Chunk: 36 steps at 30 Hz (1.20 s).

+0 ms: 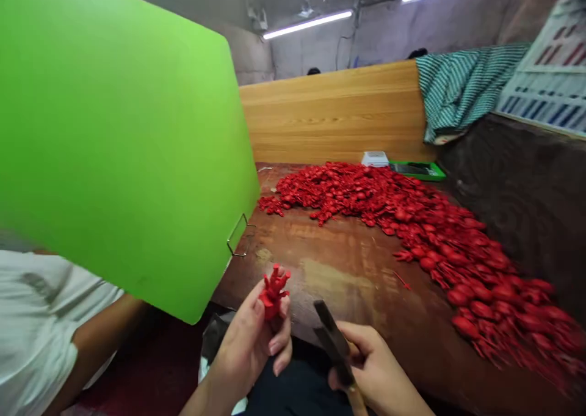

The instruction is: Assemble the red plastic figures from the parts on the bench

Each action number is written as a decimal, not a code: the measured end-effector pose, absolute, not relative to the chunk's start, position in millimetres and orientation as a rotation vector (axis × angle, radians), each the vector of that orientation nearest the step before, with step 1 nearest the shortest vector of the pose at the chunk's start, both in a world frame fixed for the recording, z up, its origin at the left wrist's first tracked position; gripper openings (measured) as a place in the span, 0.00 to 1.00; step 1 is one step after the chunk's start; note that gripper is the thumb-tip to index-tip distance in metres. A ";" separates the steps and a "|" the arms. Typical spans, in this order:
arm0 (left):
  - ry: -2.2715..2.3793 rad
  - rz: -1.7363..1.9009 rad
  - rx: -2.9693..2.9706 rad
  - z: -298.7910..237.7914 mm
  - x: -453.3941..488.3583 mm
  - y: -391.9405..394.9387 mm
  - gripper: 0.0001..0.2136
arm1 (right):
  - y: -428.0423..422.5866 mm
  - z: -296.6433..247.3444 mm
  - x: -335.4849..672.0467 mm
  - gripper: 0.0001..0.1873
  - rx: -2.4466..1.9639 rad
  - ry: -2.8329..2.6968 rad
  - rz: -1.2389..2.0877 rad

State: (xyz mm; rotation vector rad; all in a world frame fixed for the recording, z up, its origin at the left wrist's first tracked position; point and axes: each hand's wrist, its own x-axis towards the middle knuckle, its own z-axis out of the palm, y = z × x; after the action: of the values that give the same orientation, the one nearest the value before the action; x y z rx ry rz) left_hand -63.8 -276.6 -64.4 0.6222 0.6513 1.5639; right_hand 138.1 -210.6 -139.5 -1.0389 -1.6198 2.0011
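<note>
My left hand (256,343) is closed around a small red plastic piece (273,291) with prongs pointing up, held at the near edge of the brown table (348,269). My right hand (373,367) grips a dark metal cutter (333,341) by its handles, the jaws pointing up and left toward the red piece but a little apart from it. A big heap of the same red pieces (412,220) stretches across the table from the back middle to the right front.
A green panel (119,135) covers the left. A person in a white shirt (32,318) sits at the left edge. A wooden partition (334,113) closes the back, with striped cloth (462,86) draped over it. A white box (375,157) and green tray (419,170) lie behind the heap.
</note>
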 end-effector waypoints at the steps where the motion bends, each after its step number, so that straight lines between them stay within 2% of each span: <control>1: 0.678 1.575 0.671 -63.7 -62.1 -280.1 0.18 | -207.5 -129.0 132.9 0.17 -0.993 -1.632 2.002; 4: 0.810 1.552 0.789 -63.4 -60.1 -294.6 0.22 | -199.5 -100.8 123.1 0.22 -0.969 -1.744 1.843; 7: 1.000 1.506 0.921 -56.2 -62.4 -305.6 0.25 | -201.7 -90.7 120.9 0.22 -0.985 -1.758 1.805; 13: 1.284 1.341 1.073 -41.3 -68.3 -300.3 0.23 | -217.3 -104.9 126.0 0.18 -1.039 -1.660 1.769; 20: 1.386 1.286 1.328 -43.1 -74.7 -293.3 0.20 | -220.9 -109.2 132.1 0.25 -1.059 -1.648 1.719; 26: 1.596 1.204 1.676 -34.4 -81.9 -295.1 0.16 | -224.1 -109.5 134.7 0.17 -1.042 -1.599 1.790; 30: 1.597 1.056 1.836 -34.6 -85.0 -293.2 0.25 | -221.7 -106.1 142.8 0.18 -1.052 -1.642 1.748; 36: 1.476 0.997 1.944 -38.2 -80.7 -284.8 0.24 | -226.2 -106.5 147.9 0.19 -1.112 -1.632 1.687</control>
State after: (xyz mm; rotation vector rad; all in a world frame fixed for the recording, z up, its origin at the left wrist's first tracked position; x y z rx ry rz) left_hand -80.7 -284.8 -38.2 1.9444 1.4759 0.9968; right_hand 147.9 -226.2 -106.5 -1.1125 -1.6318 1.6874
